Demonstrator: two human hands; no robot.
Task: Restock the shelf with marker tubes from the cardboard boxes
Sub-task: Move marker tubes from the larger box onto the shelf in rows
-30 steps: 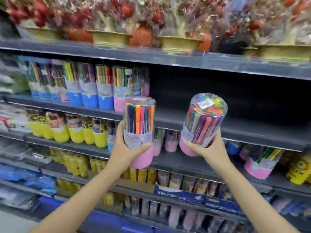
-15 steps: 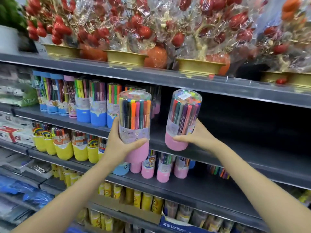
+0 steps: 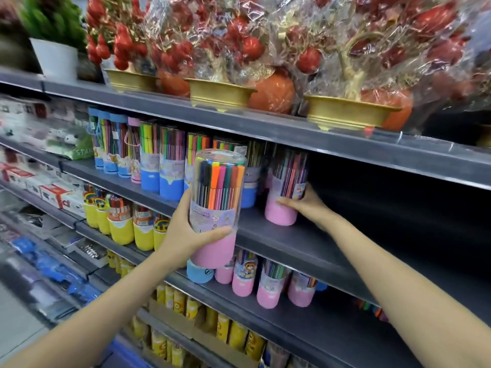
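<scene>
The fingers of the right grip [image 3: 305, 201] are hidden behind the pink-based tube [image 3: 285, 189] it holds, and whether that tube's base is touching the shelf [image 3: 292, 243] cannot be told. The blue-based tubes [image 3: 249, 179] behind the left grip [image 3: 186, 229] are largely covered by its tube [image 3: 216, 205]. The goods [image 3: 39, 134] far left of that grip are blurred, and their labels cannot be read.

**Bright store light, soft edges**

Even overhead light fills the view. Glare flashes on the cellophane wraps [image 3: 265, 35] above both hands. The recess right of the right hand [image 3: 305, 205] sits in deep shadow. Goods far left of the left hand [image 3: 183, 232] smear with blur, and the shelf [image 3: 292, 243] lines bow from wide-angle distortion.
</scene>
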